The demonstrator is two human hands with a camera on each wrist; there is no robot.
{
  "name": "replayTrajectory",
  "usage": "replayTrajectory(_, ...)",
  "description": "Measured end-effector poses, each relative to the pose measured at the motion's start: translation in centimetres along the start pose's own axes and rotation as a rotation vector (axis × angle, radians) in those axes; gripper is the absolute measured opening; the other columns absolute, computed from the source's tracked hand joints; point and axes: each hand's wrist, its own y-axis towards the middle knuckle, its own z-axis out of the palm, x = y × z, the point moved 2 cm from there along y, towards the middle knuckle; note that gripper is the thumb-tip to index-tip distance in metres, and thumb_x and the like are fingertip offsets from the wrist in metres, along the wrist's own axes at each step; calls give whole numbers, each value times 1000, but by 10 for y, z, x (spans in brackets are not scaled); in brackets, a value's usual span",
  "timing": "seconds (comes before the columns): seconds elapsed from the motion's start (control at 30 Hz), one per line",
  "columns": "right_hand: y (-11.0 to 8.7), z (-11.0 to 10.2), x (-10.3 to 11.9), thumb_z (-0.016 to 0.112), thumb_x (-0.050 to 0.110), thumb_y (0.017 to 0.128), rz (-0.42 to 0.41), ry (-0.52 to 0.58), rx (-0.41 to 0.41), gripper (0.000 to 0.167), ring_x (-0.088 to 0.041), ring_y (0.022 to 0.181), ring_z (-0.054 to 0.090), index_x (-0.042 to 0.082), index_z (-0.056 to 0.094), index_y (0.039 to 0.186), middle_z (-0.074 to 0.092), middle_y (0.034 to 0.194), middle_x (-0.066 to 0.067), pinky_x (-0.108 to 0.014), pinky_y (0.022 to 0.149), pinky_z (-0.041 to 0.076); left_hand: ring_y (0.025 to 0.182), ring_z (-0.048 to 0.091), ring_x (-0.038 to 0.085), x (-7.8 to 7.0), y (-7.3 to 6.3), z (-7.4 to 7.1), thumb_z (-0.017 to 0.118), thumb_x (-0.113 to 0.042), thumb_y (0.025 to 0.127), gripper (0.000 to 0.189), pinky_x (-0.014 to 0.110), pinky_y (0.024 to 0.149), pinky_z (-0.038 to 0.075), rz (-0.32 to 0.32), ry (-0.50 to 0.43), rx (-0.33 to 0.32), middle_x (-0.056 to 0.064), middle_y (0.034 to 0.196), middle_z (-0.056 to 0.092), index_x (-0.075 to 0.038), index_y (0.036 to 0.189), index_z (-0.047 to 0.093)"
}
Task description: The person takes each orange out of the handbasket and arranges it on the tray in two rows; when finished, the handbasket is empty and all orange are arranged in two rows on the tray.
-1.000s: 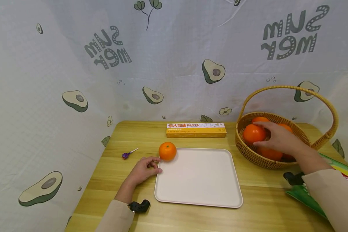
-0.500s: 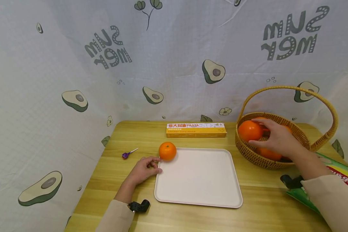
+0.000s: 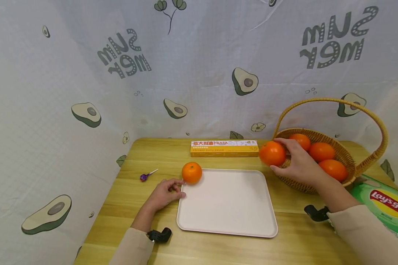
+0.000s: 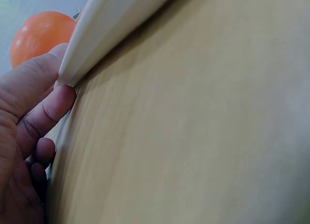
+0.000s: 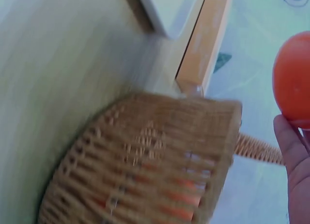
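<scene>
Your left hand (image 3: 166, 192) lay on the counter (image 3: 146, 206) with loosely curled fingers touching the tray's (image 3: 225, 202) near-left corner, likely steadying it, holding nothing; an orange (image 3: 191, 172) sat just beyond its fingertips. Your right hand (image 3: 296, 163) gripped a second orange (image 3: 272, 153), lifted just outside the basket (image 3: 318, 184) rim, above the tray's far-right corner.

tray (image 3: 229, 217) sitting mid-table, one orange (image 3: 191, 172) on its far-left corner, left hand (image 3: 164, 193) touching the tray's left edge, lollipop (image 3: 147, 175) further left, pasta box (image 3: 224, 148) right behind the tray, wicker basket (image 3: 305, 186) off its right with three oranges (image 3: 321, 151) in it, right hand (image 3: 298, 163) holding another orange (image 3: 272, 153) above the tray's far-right corner, chip bag (image 3: 384, 206) right of the tray
</scene>
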Motion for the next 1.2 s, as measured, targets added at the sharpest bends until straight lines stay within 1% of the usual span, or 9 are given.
replayTrajectory(0.13,2,9,8,86,21,78,-11,14,-6,90,-44,116,51,1,36,150,40,138,-28,-69,96,46,88,48,16,0,0,0,84,-26,84,33,29,79,36,13,-3,2,-6,84,68,-17,114,74)
replayTrajectory(0.27,4,20,15,87,22,77,-17,48,3,89,-43,116,51,3,38,149,39,138,-26,-68,97,46,88,49,15,1,1,0,84,-26,84,33,28,79,36,9,4,1,-6,84,68,-17,115,74)
replayTrajectory(0.43,7,35,22,89,17,75,-58,88,7,86,-39,116,54,5,42,146,43,135,-22,-64,99,49,88,49,15,1,1,0,84,-25,85,33,27,79,37,8,11,1,-7,84,68,-18,115,74)
replayTrajectory(0.53,9,45,26,90,13,74,-78,118,13,85,-37,116,56,4,43,145,46,134,-19,-59,97,53,88,49,15,1,1,0,84,-25,84,32,28,79,38,6,6,2,-7,84,68,-19,114,74)
replayTrajectory(0.7,11,62,32,90,7,73,-104,167,28,84,-38,117,59,1,44,143,49,135,-21,-54,93,55,87,48,15,2,1,0,84,-25,85,32,27,78,38,7,2,1,-7,84,68,-19,114,74)
replayTrajectory(0.87,12,79,37,89,4,72,-128,224,54,83,-37,118,60,1,45,142,51,135,-20,-51,92,57,87,48,15,1,1,0,84,-25,84,33,27,78,37,11,2,2,-7,85,68,-18,115,74)
replayTrajectory(1.07,12,96,39,90,4,72,-128,267,77,82,-37,121,59,2,47,142,53,138,-19,-49,92,57,87,49,15,1,0,0,84,-26,84,33,27,78,37,16,-6,-1,-7,84,68,-17,114,74)
replayTrajectory(1.2,13,107,42,88,2,72,-116,306,103,81,-39,123,58,0,47,142,54,139,-21,-48,94,57,87,48,14,3,0,0,84,-26,84,32,28,79,36,16,-7,-9,-6,84,68,-17,113,74)
